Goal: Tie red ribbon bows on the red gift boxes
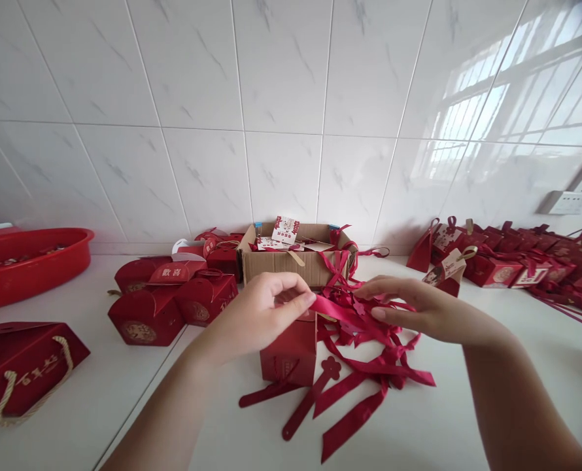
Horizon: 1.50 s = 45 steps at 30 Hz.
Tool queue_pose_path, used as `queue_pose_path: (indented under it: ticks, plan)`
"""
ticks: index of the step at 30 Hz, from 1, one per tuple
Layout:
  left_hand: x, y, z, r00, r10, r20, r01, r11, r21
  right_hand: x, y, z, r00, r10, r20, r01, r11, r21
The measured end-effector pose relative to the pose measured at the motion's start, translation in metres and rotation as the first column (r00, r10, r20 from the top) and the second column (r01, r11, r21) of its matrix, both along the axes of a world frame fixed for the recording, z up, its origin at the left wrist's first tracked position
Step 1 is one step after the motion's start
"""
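My left hand (pixel 271 313) pinches the end of a red ribbon (pixel 334 310) between thumb and fingertips, above a small red gift box (pixel 287 352). My right hand (pixel 411 306) hovers over a tangled pile of red ribbons (pixel 392 360), its fingers stretched and the thumb apart. Whether its fingertips touch any ribbon is hard to tell. A red strip with a flower-shaped end (pixel 313 398) lies in front of the box. The upper part of the box is partly hidden behind my left hand.
An open cardboard box (pixel 271 265) with cards and ribbons stands against the tiled wall. Red gift boxes (pixel 146 317) are grouped on the left, one with a rope handle (pixel 31 366) nearer. A red basin (pixel 36 268) sits far left. Many finished-looking boxes (pixel 497 269) line the right.
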<state>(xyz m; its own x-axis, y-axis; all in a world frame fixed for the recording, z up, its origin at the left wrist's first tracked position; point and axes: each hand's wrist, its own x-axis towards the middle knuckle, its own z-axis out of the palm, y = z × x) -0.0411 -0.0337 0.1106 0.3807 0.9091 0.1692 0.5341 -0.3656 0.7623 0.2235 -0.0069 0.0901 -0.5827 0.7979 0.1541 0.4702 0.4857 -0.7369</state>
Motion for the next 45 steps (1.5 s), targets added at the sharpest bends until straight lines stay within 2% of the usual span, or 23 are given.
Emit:
queue_pose_path:
  ticks: [2, 5, 8, 12, 16, 20, 24, 28, 35, 45]
  plan:
    - [0.008, -0.002, -0.004, 0.999, -0.025, -0.026, 0.025, 1.0, -0.008, -0.017, 0.0, -0.005, 0.997, 0.054, -0.062, -0.058, 0.996, -0.069]
    - [0.017, -0.003, -0.01, 0.997, -0.067, -0.03, 0.066, 0.997, -0.038, -0.04, 0.001, -0.014, 0.965, 0.194, -0.178, -0.229, 0.953, -0.2]
    - [0.019, -0.003, -0.013, 0.996, -0.092, -0.017, 0.091, 0.995, -0.036, -0.049, 0.003, -0.021, 0.936, 0.206, -0.286, -0.284, 0.921, -0.266]
    - [0.015, 0.0, -0.013, 0.996, -0.065, -0.067, 0.066, 0.998, 0.014, -0.046, 0.007, -0.024, 0.927, 0.142, -0.348, -0.251, 0.923, -0.29]
    - [0.005, 0.007, -0.015, 0.979, 0.073, -0.192, -0.043, 0.987, 0.157, -0.043, 0.012, -0.024, 0.971, 0.024, -0.237, -0.098, 0.947, -0.306]
    - [-0.004, 0.022, -0.028, 0.878, 0.182, -0.444, -0.073, 0.965, 0.25, -0.044, 0.021, -0.029, 0.998, -0.028, -0.064, 0.008, 0.955, -0.296]
    - [-0.007, 0.035, -0.044, 0.795, 0.131, -0.593, 0.008, 0.974, 0.225, -0.046, 0.028, -0.038, 0.999, -0.052, 0.017, 0.055, 0.953, -0.298]
    - [-0.005, 0.04, -0.051, 0.781, 0.089, -0.618, 0.054, 0.976, 0.209, -0.045, 0.03, -0.042, 0.999, -0.045, 0.005, 0.044, 0.95, -0.309]
    - [-0.006, 0.039, -0.054, 0.792, 0.098, -0.602, 0.018, 0.983, 0.185, -0.049, 0.027, -0.041, 0.998, -0.022, -0.061, 0.0, 0.943, -0.332]
    - [-0.007, 0.039, -0.053, 0.794, 0.082, -0.602, 0.04, 0.982, 0.186, -0.05, 0.027, -0.047, 0.999, -0.048, -0.005, 0.043, 0.93, -0.364]
